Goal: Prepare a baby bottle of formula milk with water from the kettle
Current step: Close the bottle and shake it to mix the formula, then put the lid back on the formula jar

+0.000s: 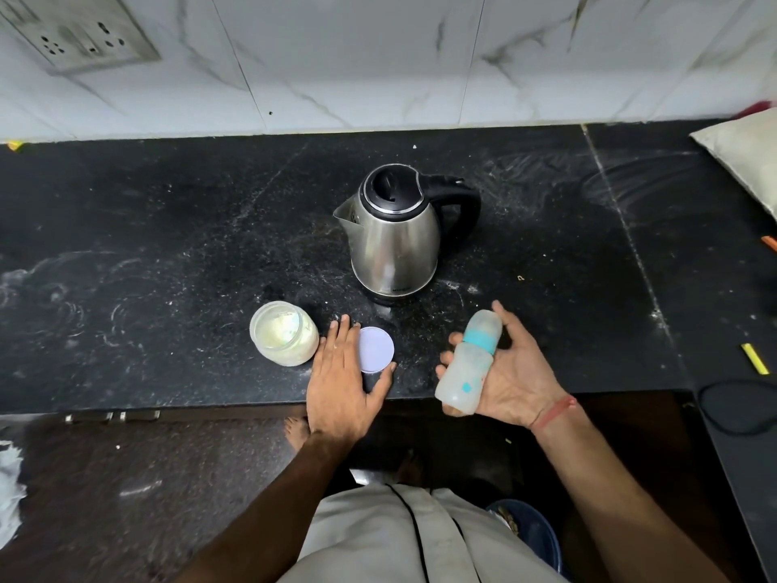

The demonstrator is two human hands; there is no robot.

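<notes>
Closest to the camera, the right hand (511,374) has the baby bottle (469,360) lying across its upturned palm, fingers loosely curled round it, out past the front edge of the counter (168,246) and in front-right of the kettle (397,229). Teal collar and cap look to be on, and I honestly can't tell if there's anything inside, the plastic's too cloudy. The left hand (344,382) lies mostly flat with fingers straight, cupping a round white lid (375,350) between thumb and fingers, directly in front of the kettle; whether it's actually lifting it or just touching it, no idea. Just left of that, front-left of the kettle, is the open jar (285,333) with pale powder in it, presumably the formula. So I'd say we're early: jar opened, bottle in hand, but nothing scooped or poured yet as far as I can see. Kettle's lid is shut, so water level's hidden, and no base or cord visible under it.
</notes>
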